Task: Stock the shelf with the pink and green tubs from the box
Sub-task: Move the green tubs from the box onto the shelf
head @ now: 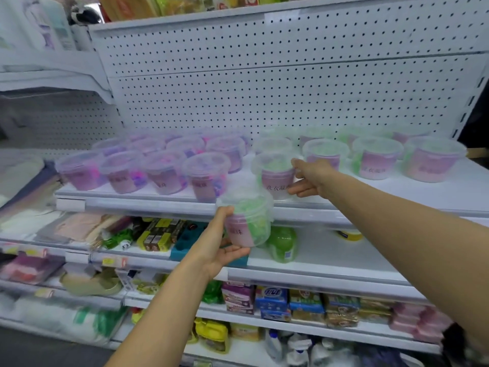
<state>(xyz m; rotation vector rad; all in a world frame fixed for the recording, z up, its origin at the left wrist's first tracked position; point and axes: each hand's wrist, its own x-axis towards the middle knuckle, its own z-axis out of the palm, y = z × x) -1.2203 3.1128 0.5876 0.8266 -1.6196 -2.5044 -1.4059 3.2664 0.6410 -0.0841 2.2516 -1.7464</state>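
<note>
The shelf (436,192) was white, and the back wall (264,83) was white with rows of little dark dots. The tubs on the left (124,172) were see-through with pink and purple bits inside. The tubs on the right (375,161) had green bits and pink labels. The tub in the left hand (247,221) was clear with green bits and a pink label.
</note>
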